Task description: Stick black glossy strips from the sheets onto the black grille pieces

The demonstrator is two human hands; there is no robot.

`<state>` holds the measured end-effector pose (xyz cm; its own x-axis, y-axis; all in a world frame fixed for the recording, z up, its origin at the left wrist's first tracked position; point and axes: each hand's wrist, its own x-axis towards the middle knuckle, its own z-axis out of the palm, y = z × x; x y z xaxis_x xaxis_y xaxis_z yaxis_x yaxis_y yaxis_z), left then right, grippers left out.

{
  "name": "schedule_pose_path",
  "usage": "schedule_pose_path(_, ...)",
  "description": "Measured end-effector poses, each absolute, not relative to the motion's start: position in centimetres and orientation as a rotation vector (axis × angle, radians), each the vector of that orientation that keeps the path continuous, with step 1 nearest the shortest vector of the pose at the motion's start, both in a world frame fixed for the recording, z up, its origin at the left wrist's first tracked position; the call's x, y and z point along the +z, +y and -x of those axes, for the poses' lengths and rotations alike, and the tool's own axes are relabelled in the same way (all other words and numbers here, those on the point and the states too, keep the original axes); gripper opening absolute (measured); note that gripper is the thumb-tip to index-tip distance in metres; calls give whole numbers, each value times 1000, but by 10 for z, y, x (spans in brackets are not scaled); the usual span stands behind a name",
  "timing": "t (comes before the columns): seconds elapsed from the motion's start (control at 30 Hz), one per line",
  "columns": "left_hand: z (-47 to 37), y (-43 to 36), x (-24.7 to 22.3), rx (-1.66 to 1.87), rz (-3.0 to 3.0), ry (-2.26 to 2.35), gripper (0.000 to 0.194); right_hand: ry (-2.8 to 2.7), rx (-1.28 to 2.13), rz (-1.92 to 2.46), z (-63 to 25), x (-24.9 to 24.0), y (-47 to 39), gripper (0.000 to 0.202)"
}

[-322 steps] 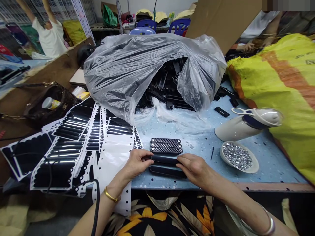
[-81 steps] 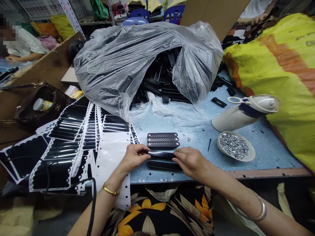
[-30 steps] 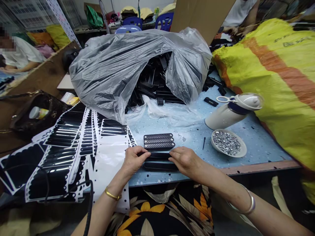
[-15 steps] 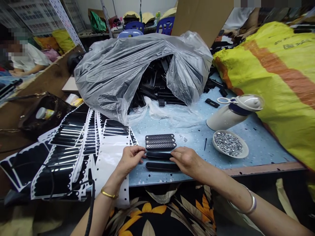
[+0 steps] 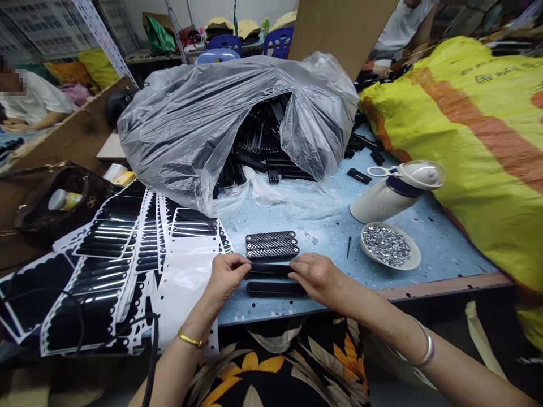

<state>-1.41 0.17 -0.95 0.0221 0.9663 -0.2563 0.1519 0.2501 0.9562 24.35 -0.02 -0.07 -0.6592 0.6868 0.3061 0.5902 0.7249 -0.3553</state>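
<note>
1. Both ends of one long, slim black strip (image 5: 270,271) are pinched by the left hand (image 5: 227,275) and right hand (image 5: 319,277), fingers closed.
2. It points left-to-right over the blue speckled desk (image 5: 333,257), alongside three black mesh-faced bars (image 5: 272,245).
3. Fingers hide its tips; its material is unclear.

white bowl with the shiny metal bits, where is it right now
In the head view, the white bowl sits on the blue table to the right of the right hand, just on the near side of the white flask.
</note>
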Motion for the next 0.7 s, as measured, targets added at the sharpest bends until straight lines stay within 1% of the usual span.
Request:
schedule_pose_path(0.13, 15, 0, -10, 921, -1066, 1393, 20, -2421, 424, 1003, -247, -1, 0, 15)
schedule_pose_path(0.27, 15, -1, -8, 942, -1047, 1382, 19, -2327, 503, 1029, -250, -4, -1, 16)
schedule_pose_path(0.47, 14, -1, -1, 942, -1014, 1383, 19, -2283, 495, 1026, -252, -13, -4, 17)
schedule_pose_path(0.7, 14, -2, 1, 940, -1017, 1370, 20, -2314, 485, 1006, -251, -10, -7, 20)
